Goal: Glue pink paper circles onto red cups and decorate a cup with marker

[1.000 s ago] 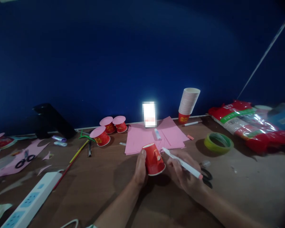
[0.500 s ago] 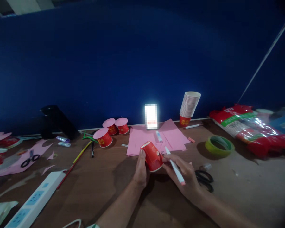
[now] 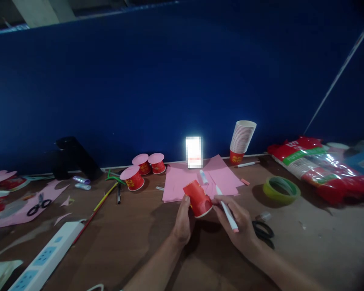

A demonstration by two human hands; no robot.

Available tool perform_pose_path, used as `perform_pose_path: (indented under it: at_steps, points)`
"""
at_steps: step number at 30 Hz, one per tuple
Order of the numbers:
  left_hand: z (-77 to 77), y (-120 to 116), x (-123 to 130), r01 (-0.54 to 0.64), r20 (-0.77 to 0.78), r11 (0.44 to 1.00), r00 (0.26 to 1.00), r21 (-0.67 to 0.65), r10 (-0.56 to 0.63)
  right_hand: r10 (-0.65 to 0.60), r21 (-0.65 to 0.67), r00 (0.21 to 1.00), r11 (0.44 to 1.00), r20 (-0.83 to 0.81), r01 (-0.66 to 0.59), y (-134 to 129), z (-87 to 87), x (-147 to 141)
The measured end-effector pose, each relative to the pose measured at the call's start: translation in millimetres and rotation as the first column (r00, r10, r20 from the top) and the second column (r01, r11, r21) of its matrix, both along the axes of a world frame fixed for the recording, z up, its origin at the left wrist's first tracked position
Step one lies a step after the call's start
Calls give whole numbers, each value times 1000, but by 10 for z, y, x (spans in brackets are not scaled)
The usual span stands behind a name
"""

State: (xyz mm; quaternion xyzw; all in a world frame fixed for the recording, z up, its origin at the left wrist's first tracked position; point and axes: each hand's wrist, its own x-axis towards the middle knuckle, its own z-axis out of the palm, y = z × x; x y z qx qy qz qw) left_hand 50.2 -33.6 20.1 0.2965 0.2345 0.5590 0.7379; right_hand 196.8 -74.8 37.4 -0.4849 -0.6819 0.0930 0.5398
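Observation:
A red paper cup [image 3: 197,199], tilted with its pale rim low, is gripped by my left hand [image 3: 182,222] on its left side. My right hand [image 3: 237,220] is closed around a white marker [image 3: 229,213] with a pinkish end pointing toward me. Its fingertips are close to the cup's right side; whether they touch it I cannot tell. Behind the cup lie pink paper sheets [image 3: 177,182] with a small white-and-blue tube [image 3: 203,177] on top. Black-handled scissors [image 3: 263,231] lie partly hidden beside my right hand.
Red cups topped with pink discs [image 3: 132,178] stand left of the paper. A cup stack [image 3: 242,137] leans at the back right, near a tape roll [image 3: 281,190] and a red plastic pack [image 3: 309,161]. A power strip [image 3: 47,256] lies at left, with more scissors [image 3: 39,206].
The cup has shifted slightly right in my left hand and turned a little. My right hand has moved slightly right with the marker. The whole view has tipped slightly upward.

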Motion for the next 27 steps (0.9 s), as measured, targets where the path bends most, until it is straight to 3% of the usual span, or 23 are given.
perform_pose_path:
  at_steps: [11, 27]
  points:
    - [12, 9, 1, -16, -5, 998, 1000, 61, 16, -39, -79, 998, 996, -41, 35, 24, -44, 37]
    - [0, -6, 2, -24, -23, 1000, 999, -18, 23, -11, -153, 996, 988, -87, -2, 52, -103, 34]
